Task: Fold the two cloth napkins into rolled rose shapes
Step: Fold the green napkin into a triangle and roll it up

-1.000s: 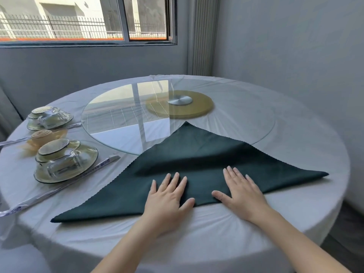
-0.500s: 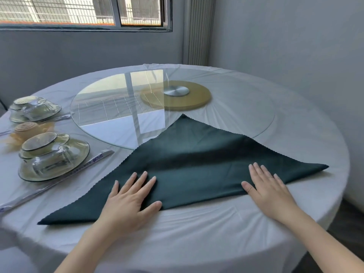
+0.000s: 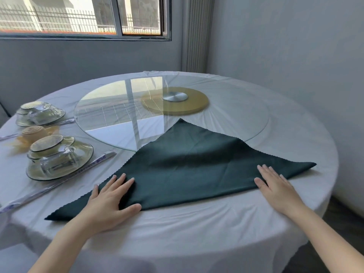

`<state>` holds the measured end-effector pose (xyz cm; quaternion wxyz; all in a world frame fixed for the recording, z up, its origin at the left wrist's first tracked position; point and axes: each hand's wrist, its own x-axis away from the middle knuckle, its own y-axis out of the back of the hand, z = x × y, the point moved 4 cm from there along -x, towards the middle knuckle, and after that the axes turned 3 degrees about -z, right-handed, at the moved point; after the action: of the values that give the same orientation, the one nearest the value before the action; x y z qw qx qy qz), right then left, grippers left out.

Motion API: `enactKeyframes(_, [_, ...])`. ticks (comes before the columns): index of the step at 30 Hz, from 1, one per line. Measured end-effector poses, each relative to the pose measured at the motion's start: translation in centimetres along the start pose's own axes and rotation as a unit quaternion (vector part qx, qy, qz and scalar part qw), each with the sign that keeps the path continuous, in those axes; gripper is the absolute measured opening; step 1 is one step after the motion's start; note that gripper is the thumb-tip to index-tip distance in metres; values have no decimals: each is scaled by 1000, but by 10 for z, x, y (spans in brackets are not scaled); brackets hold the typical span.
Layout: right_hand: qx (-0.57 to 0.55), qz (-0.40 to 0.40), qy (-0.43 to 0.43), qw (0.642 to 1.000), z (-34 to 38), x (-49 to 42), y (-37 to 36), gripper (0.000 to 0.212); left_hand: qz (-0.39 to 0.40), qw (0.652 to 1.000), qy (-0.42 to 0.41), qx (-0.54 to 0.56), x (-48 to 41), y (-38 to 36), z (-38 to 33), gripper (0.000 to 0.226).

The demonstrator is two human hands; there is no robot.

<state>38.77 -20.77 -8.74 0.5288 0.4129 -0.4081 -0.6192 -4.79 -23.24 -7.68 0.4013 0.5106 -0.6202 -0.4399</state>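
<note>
With left hand (image 3: 110, 200) and right hand (image 3: 275, 188) pressing flat, fingers straight, on the napkin (image 3: 197, 170) near the tabletop's (image 3: 197, 223) front edge, uneven pushing could slide its layers, seemingly two, apart and skew the roll. Its long side runs left to right along that edge, and its tip points away onto the glass disc (image 3: 236, 119).

The dark green napkin (image 3: 187, 170) is matt cloth, smooth with faint creases and zigzag-cut edges, on a thin, softly wrinkled white tablecloth (image 3: 197, 233). The turntable (image 3: 110, 115) is clear, glossy glass mirroring the window, over a dull golden disc (image 3: 197, 107) with a brushed metal hub (image 3: 175, 96); the stacked dishes (image 3: 59, 160) are shiny transparent glass.
</note>
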Motion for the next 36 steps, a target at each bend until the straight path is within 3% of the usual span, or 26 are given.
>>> enactKeyframes(2, [-68,-21,69,995,6,6,5,60,-56,997,-42,10,3,-2,-10,112])
enactKeyframes(4, [-91,-22,143,985,13,12,7,66,-143,983,-117,14,8,-2,-22,87])
enactKeyframes(6, [-52,-65,215,973,20,15,9,65,-226,958,-178,5,14,-2,-29,54])
enactKeyframes(8, [13,-139,301,943,29,17,12,55,-249,946,-206,-8,17,-1,-31,38])
enactKeyframes(11, [81,-194,394,895,37,16,14,30,-258,936,-238,-30,21,-2,-28,45])
enactKeyframes(13, [102,-208,413,881,37,15,13,21,-266,931,-250,-36,22,-1,-26,49])
enactKeyframes(18, [66,-192,390,898,47,23,18,20,-247,936,-248,-46,21,6,-18,45])
enactKeyframes(20, [50,-167,364,915,51,29,12,19,-231,945,-222,-57,19,8,-10,34])
enactKeyframes(22, [33,-144,310,939,49,30,6,19,-212,960,-173,-50,14,9,-5,20])
enactKeyframes(26, [39,-126,192,972,41,17,9,16,-160,985,-53,-34,0,10,-11,16])
enactKeyframes(29, [90,-110,164,976,43,12,11,19,-165,979,-9,-119,-8,14,-32,22])
enactKeyframes(32, [116,-97,151,977,45,11,10,21,-248,959,-109,-81,-14,0,-85,32])
enactKeyframes(36, [126,-87,142,978,48,11,13,22,-231,925,-302,1,-8,-39,-188,35])
